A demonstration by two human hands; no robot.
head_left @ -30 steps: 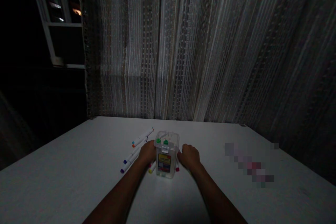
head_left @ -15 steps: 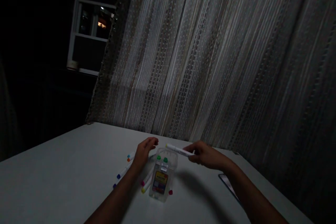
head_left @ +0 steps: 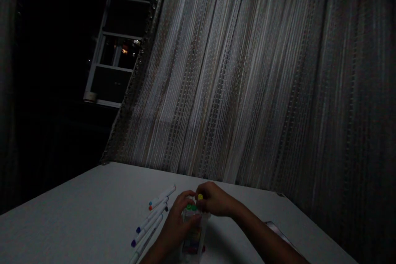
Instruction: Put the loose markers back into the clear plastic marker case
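Note:
A clear plastic marker case stands on the white table. Two green-capped markers poke up at its top. My left hand wraps round the upper part of the case, its thumb across the front. Pinched in my right hand is a yellow-capped marker, held upright at the case's opening beside the green ones. Its lower part is hidden by the fingers and the case. To the left of my left hand lie several white markers with blue, orange and purple caps.
A phone lies to the right, partly behind my right forearm. A pinkish-red cap shows at the case's lower right. A striped curtain hangs beyond the table, with a window at the left.
My right hand has brought the marker left to the case's opening and turned it upright. My left hand has closed round the case. The view has tilted up.

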